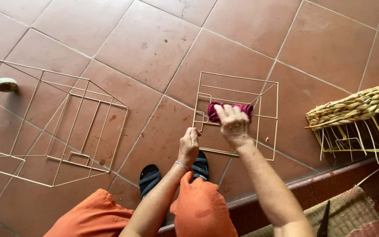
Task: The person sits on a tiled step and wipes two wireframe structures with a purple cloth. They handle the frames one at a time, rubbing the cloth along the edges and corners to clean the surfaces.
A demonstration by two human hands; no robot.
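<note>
I see the right hand [234, 124] pressing a magenta cloth [230, 109], fingers closed on it, against the small wire frame [237, 112]. The left hand [188, 144] pinches this frame's lower-left edge. A bigger wire frame [53, 125] stands left of it.

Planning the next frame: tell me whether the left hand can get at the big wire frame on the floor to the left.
Probably yes. The left hand holds the small wire frame, and bare tile lies between it and the big wire frame.
</note>
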